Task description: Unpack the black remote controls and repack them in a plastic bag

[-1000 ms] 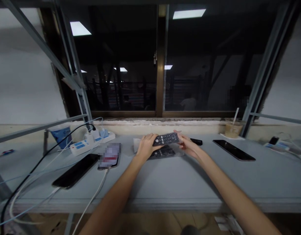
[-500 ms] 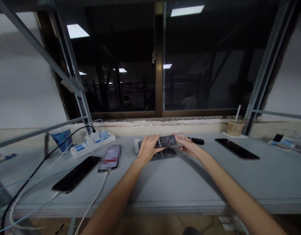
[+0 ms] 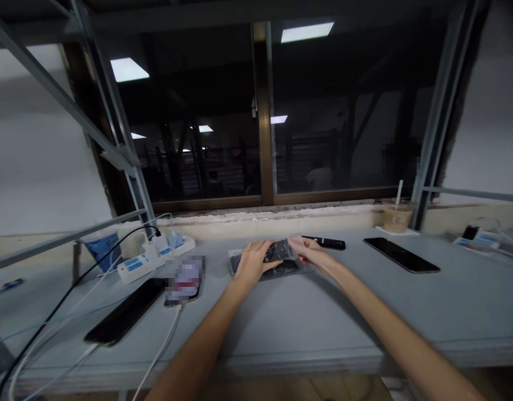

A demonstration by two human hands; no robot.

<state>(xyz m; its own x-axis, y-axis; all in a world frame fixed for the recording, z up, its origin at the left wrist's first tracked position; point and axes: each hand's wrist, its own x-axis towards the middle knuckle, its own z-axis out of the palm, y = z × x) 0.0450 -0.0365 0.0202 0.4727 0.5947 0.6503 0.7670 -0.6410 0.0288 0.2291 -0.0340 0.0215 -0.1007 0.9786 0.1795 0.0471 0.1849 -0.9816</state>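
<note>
Remote control [image 3: 277, 250] is being held at frame centre, just above the table [image 3: 306, 317], with the left hand [image 3: 251, 262] clasping one end and the right hand [image 3: 312, 253] pinching the clear sleeve [image 3: 293, 248] at the other; sleeving is apparently proceeding, calling next for a straight lengthwise slide.

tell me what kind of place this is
Likely a workroom bench at night: a long grey table under a dark window, a power strip with chargers plugged in, phones, and a remote control.

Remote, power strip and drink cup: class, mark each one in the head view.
remote [image 3: 278, 250]: head view, on its button face.
power strip [image 3: 135, 266]: head view, on its white top.
drink cup [image 3: 397, 217]: head view, on its side wall.
</note>
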